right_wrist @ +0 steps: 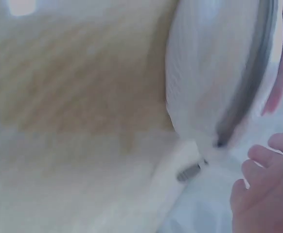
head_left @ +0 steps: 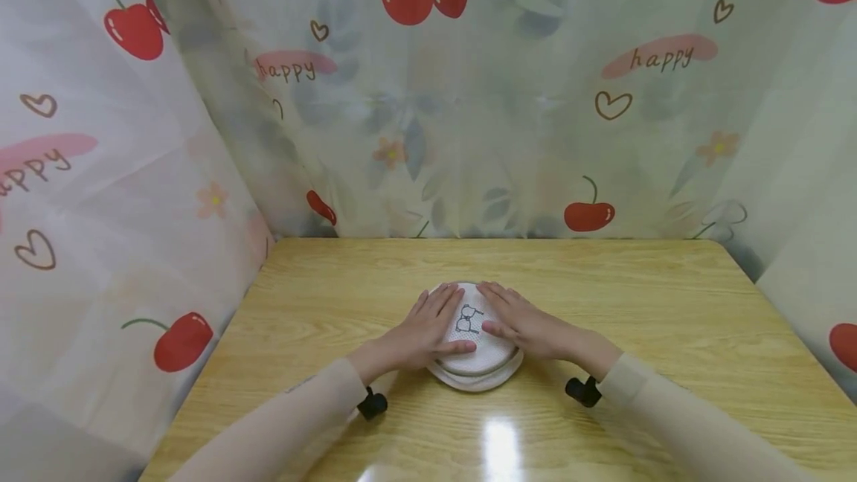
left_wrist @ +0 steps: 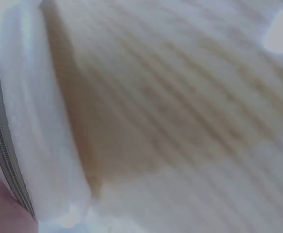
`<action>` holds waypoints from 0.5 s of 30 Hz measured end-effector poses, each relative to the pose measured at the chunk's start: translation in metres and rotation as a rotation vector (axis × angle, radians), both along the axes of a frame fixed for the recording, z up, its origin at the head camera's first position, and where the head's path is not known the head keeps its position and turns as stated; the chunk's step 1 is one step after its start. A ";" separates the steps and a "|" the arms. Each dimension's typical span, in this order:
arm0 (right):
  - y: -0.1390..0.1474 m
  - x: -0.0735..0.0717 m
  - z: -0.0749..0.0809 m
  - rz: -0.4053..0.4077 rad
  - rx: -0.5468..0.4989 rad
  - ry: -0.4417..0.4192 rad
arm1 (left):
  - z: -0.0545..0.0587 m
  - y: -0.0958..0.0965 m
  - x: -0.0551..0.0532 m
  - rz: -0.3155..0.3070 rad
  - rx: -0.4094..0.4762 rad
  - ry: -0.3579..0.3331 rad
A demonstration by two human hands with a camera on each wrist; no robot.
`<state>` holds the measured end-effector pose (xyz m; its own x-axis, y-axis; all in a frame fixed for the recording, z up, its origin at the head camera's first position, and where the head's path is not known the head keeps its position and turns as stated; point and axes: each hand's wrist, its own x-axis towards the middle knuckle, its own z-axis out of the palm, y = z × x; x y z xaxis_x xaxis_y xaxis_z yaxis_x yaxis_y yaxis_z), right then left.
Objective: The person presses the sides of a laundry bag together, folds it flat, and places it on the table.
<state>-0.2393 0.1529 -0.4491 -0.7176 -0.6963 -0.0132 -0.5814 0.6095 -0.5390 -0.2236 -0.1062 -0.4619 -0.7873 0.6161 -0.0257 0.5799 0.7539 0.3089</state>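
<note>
A round white zipped mesh pouch point(head_left: 469, 359) with a dark line drawing printed on its top lies on the table in the head view. My left hand point(head_left: 422, 327) rests on its left side, fingers straight and angled toward the far rim, thumb pointing inward across the top. Mirroring it, my right hand point(head_left: 529, 324) lies along the right side with fingers extended. A grey zipper point(left_wrist: 3, 121) runs round the pouch's side in the left wrist view. The right wrist view shows a metal zipper pull point(right_wrist: 189, 173) hanging near the zipper's end, close to my fingers point(right_wrist: 263, 170).
The wood-grain table point(head_left: 335, 281) spreads around the pouch. A printed curtain point(head_left: 455, 132) with cherries and hearts closes off the back and sides. Small black wrist cameras point(head_left: 372, 403) sit under both sleeves, near the tabletop.
</note>
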 end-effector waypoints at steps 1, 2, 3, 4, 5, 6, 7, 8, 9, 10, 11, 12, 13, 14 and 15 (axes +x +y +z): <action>0.002 -0.002 0.002 -0.014 -0.010 0.004 | 0.002 0.000 0.000 0.000 0.004 0.008; 0.004 -0.005 0.004 -0.026 -0.024 0.008 | 0.005 -0.001 0.001 0.000 0.008 0.015; 0.007 -0.007 0.006 -0.036 -0.038 0.017 | 0.007 -0.002 0.001 -0.003 0.014 0.029; 0.009 -0.010 0.008 -0.044 -0.050 0.026 | 0.008 -0.002 0.002 -0.010 0.011 0.049; 0.012 -0.013 0.009 -0.054 -0.062 0.028 | 0.009 -0.003 0.002 -0.022 0.014 0.071; 0.015 -0.016 0.011 -0.063 -0.076 0.027 | 0.011 -0.004 0.003 -0.038 0.019 0.093; 0.017 -0.019 0.013 -0.068 -0.087 0.031 | 0.013 -0.005 0.005 -0.062 0.026 0.116; 0.019 -0.022 0.015 -0.075 -0.094 0.031 | 0.015 -0.005 0.006 -0.093 0.038 0.144; 0.021 -0.025 0.017 -0.075 -0.100 0.033 | 0.016 -0.006 0.007 -0.132 0.045 0.175; 0.022 -0.028 0.018 -0.071 -0.104 0.031 | 0.018 -0.006 0.009 -0.176 0.045 0.204; 0.023 -0.032 0.019 -0.060 -0.111 0.023 | 0.020 -0.005 0.010 -0.222 0.043 0.232; 0.024 -0.036 0.020 -0.048 -0.111 0.012 | 0.021 -0.005 0.012 -0.272 0.034 0.261; 0.024 -0.039 0.021 -0.032 -0.110 0.002 | 0.022 -0.004 0.013 -0.322 0.018 0.294; 0.024 -0.043 0.021 -0.016 -0.111 -0.019 | 0.022 -0.003 0.013 -0.368 -0.001 0.324; 0.024 -0.046 0.021 0.006 -0.113 -0.044 | 0.022 -0.002 0.014 -0.413 -0.023 0.354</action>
